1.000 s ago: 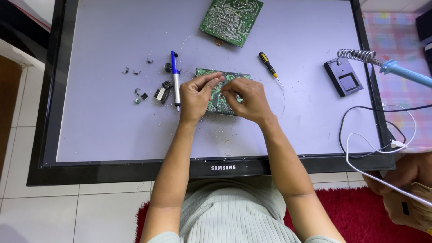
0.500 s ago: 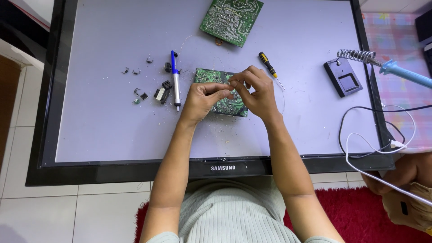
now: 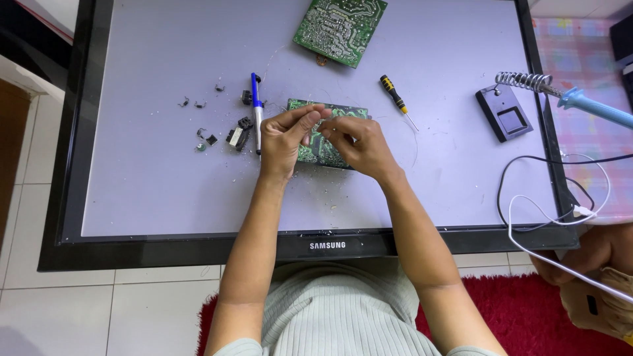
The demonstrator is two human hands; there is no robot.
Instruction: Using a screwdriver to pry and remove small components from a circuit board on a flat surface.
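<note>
My left hand (image 3: 283, 142) and my right hand (image 3: 362, 148) meet over a small green circuit board (image 3: 313, 153) that lies on a flat television screen (image 3: 145, 191). Both hands have their fingertips pinched together just above the board's top edge. A very thin wire (image 3: 415, 135) seems to run between them, with a loop curving out past my right hand. My hands hide most of the board. A blue and white pen (image 3: 256, 105) lies just left of my left hand.
A larger green circuit board (image 3: 339, 26) lies at the far edge. Small black and metal parts (image 3: 239, 135) are scattered left of the pen. On the right are a yellow-handled screwdriver (image 3: 393, 92), a black soldering stand (image 3: 504, 113), a blue soldering iron (image 3: 593, 105) and cables (image 3: 547, 217). Another person's arm (image 3: 593, 254) is at the lower right.
My hands have lifted slightly off the board and drawn together, fingertips now pinched above its top edge. The board and tools have stayed in place.
</note>
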